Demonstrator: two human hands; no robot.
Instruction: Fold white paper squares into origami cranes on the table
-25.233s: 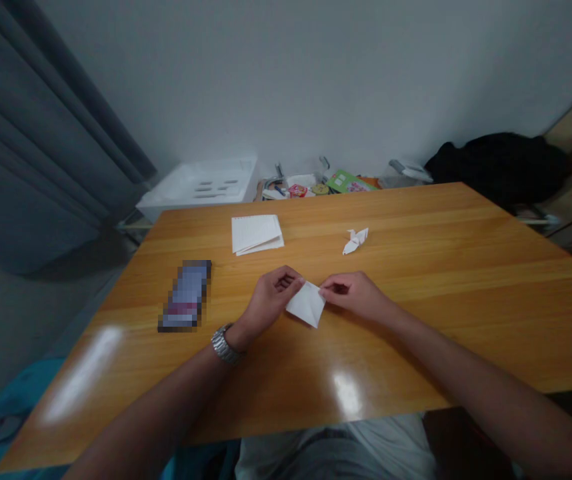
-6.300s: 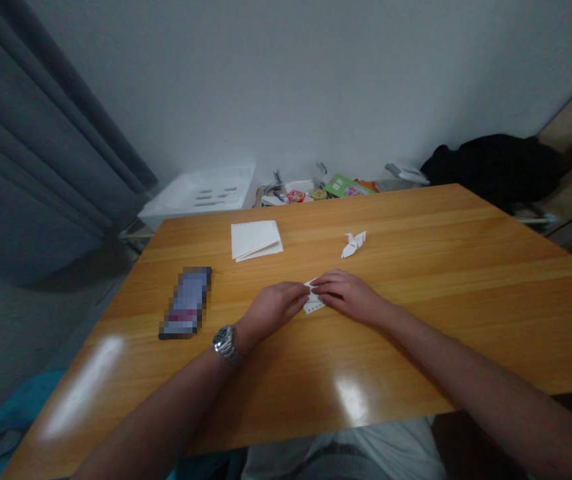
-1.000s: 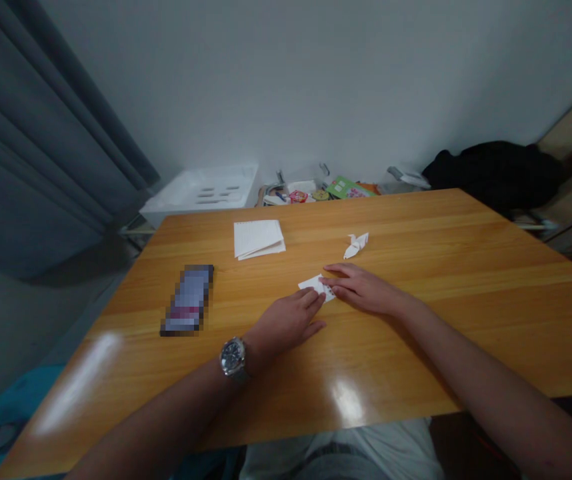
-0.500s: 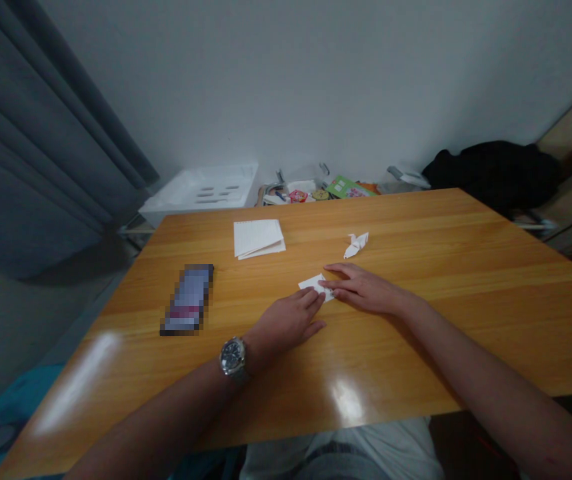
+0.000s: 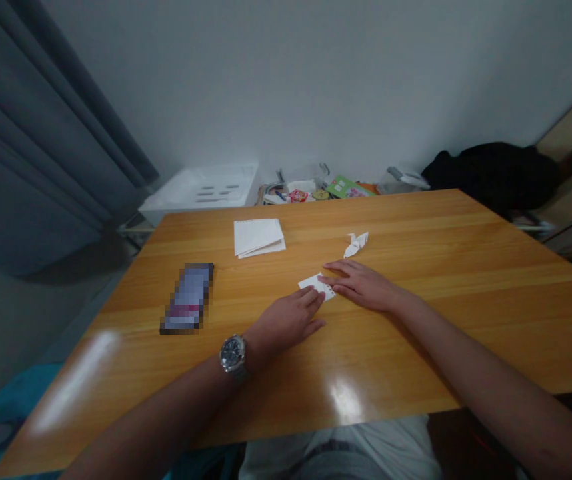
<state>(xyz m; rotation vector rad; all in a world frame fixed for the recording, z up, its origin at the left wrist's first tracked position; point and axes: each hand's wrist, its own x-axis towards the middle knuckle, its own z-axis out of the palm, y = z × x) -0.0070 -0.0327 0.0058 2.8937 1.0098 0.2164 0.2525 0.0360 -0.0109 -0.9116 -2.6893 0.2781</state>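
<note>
A small folded piece of white paper (image 5: 313, 282) lies flat on the wooden table (image 5: 416, 347), with a row of holes along its right edge. My left hand (image 5: 289, 321), a watch (image 5: 233, 353) on its wrist, presses its fingertips on the near side of the paper, thumb held apart. From the right, my right hand (image 5: 361, 285) rests with fingers stretched out, its fingertips at the paper's upper right edge. Just beyond that hand sits a white folded paper bird (image 5: 357, 244).
Folded lined sheets (image 5: 259, 237) lie toward the back, and a phone (image 5: 189, 297) with a blurred screen is at the left. Behind the table are a white plastic bin (image 5: 206, 190), assorted small items and a black cloth heap (image 5: 491, 175).
My right hand has shifted slightly, uncovering more of the paper's right edge with its holes. My left hand stays in place on the paper.
</note>
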